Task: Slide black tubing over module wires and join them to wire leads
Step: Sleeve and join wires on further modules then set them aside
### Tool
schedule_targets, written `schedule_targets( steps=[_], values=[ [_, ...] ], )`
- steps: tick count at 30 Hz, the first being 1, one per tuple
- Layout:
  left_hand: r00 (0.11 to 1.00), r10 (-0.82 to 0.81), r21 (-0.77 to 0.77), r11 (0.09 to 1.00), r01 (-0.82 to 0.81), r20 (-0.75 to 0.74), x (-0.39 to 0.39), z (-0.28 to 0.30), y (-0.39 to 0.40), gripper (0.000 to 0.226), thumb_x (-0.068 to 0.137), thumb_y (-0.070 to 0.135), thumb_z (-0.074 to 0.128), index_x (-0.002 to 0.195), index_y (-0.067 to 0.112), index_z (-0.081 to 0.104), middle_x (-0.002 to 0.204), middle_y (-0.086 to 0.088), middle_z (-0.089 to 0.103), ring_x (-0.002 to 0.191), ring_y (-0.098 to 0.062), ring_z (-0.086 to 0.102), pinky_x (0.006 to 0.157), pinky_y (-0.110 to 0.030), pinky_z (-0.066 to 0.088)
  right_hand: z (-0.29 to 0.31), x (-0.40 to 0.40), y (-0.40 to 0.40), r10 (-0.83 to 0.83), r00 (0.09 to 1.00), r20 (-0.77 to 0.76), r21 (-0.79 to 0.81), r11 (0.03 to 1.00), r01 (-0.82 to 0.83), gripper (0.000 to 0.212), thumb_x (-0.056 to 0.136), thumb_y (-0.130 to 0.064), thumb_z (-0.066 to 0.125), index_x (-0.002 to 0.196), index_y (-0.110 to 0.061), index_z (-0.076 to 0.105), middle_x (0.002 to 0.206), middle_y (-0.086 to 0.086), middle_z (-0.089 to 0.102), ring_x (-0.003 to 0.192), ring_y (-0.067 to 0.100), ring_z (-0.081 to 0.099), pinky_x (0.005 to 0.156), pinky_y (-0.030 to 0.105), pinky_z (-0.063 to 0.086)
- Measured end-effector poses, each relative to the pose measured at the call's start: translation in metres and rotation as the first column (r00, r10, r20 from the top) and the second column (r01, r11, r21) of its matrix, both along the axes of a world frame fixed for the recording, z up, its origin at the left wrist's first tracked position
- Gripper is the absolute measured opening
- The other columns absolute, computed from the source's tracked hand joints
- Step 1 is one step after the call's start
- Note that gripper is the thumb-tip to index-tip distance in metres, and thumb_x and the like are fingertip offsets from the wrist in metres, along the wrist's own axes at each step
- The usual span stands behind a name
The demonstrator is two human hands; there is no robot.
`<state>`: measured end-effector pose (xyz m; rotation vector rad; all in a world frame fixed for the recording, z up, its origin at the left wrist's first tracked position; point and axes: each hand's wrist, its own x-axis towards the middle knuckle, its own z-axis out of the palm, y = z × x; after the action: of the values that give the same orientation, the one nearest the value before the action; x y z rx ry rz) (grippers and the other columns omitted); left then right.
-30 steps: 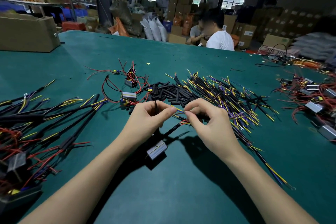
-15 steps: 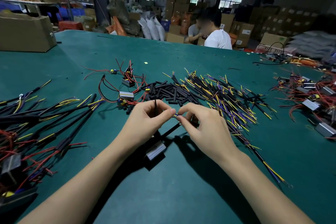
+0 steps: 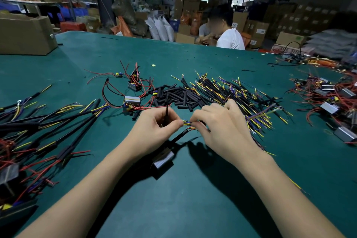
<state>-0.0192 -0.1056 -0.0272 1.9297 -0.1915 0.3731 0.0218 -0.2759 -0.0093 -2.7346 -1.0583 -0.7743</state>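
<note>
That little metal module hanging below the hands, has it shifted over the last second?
No. The metal module stays beneath the left hand, equally near the tubing pile.

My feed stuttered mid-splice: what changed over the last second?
Very little. The right hand edged slightly toward the left hand, closing the gap at the coloured wire ends. Both hands still pinch the wires; nothing was taken or released. The module still hangs below on its black tubing.

Silver module (image 3: 163, 159) tilted, near worktop's near edge, black tubing (image 3: 178, 136) sleeved over its wires, yellow, blue and red wire ends (image 3: 188, 124) bared above it, loose tubing pile (image 3: 179, 97) and wire leads (image 3: 231, 92) mid-worktop.
</note>
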Motion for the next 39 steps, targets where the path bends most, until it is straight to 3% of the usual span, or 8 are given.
schedule_targets(
  steps=[6,9,13,16,19,29,34,39],
  values=[
    [0.997,-0.029,-0.065,0.998,0.024,-0.072,0.001,-0.002,0.002,0.017,0.088,0.018,0.067,0.080,0.002,0.067,0.061,0.003,0.051,0.052,-0.003,0.037,0.050,-0.012,0.030,-0.002,-0.001,-0.001,0.000,1.000,-0.002,0.061,0.998,0.000,0.011,0.091,-0.022,0.061,0.082,-0.023,0.066,0.079,-0.008,0.065,0.080,0.020,0.056,0.075,0.036,0.028],
    [0.998,-0.014,-0.072,0.997,0.010,-0.064,0.002,-0.004,0.002,0.019,0.087,0.024,0.067,0.080,0.006,0.069,0.061,0.002,0.050,0.056,-0.007,0.036,0.052,-0.018,0.030,-0.006,-0.004,0.000,0.095,0.992,-0.089,0.251,0.965,-0.070,0.007,0.089,-0.014,0.063,0.085,-0.020,0.064,0.083,-0.012,0.065,0.080,0.013,0.057,0.076,0.035,0.033],
    [0.999,-0.026,-0.060,0.998,0.023,-0.047,0.003,-0.005,0.003,0.015,0.086,0.025,0.069,0.082,0.010,0.071,0.072,-0.026,0.057,0.067,-0.016,0.041,0.064,-0.030,0.032,-0.010,-0.004,0.000,0.153,0.978,-0.144,0.351,0.932,-0.094,0.009,0.087,-0.013,0.063,0.088,-0.021,0.063,0.084,-0.015,0.062,0.077,0.005,0.053,0.075,0.031,0.033],
    [0.999,-0.014,-0.051,0.999,0.012,-0.038,0.004,-0.007,0.003,0.008,0.086,0.020,0.069,0.081,0.014,0.071,0.062,-0.013,0.049,0.060,-0.013,0.038,0.058,-0.027,0.029,-0.012,-0.002,-0.002,0.142,0.972,-0.185,0.388,0.920,-0.060,0.005,0.088,-0.019,0.064,0.085,-0.023,0.063,0.080,-0.013,0.062,0.077,0.006,0.051,0.076,0.029,0.034],
    [1.000,0.017,-0.036,0.999,-0.017,-0.004,0.005,-0.008,0.001,0.008,0.086,0.015,0.068,0.079,0.014,0.070,0.057,0.000,0.045,0.052,-0.008,0.033,0.050,-0.017,0.027,-0.012,-0.001,-0.001,0.154,0.965,-0.210,0.402,0.914,-0.059,0.006,0.088,-0.019,0.063,0.083,-0.022,0.064,0.078,-0.012,0.063,0.074,0.008,0.053,0.076,0.033,0.040],
    [0.997,0.042,-0.008,0.999,-0.042,0.062,0.005,-0.010,-0.002,0.008,0.085,0.010,0.068,0.078,0.013,0.069,0.054,0.007,0.045,0.050,-0.006,0.036,0.050,-0.015,0.031,-0.012,-0.003,0.001,0.196,0.951,-0.240,0.397,0.914,-0.088,0.006,0.087,-0.017,0.062,0.083,-0.020,0.064,0.075,-0.013,0.061,0.070,0.009,0.054,0.074,0.038,0.046],
    [0.998,0.066,-0.004,0.998,-0.066,0.021,0.006,-0.012,-0.003,0.009,0.081,0.008,0.067,0.072,0.010,0.067,0.053,0.004,0.044,0.051,-0.011,0.036,0.051,-0.022,0.032,-0.011,-0.005,0.002,0.178,0.961,-0.213,0.384,0.919,-0.086,0.009,0.085,-0.017,0.064,0.078,-0.022,0.062,0.071,-0.015,0.058,0.071,0.007,0.048,0.066,0.031,0.036],
    [0.991,0.130,0.054,0.990,-0.131,0.024,0.007,-0.012,-0.004,0.010,0.076,0.009,0.068,0.066,0.011,0.065,0.048,0.009,0.043,0.046,-0.005,0.035,0.048,-0.016,0.033,-0.010,-0.007,0.005,0.113,0.985,-0.130,0.287,0.955,-0.071,0.013,0.085,-0.016,0.063,0.075,-0.021,0.057,0.071,-0.012,0.058,0.066,0.010,0.045,0.069,0.032,0.033]
  ],
)
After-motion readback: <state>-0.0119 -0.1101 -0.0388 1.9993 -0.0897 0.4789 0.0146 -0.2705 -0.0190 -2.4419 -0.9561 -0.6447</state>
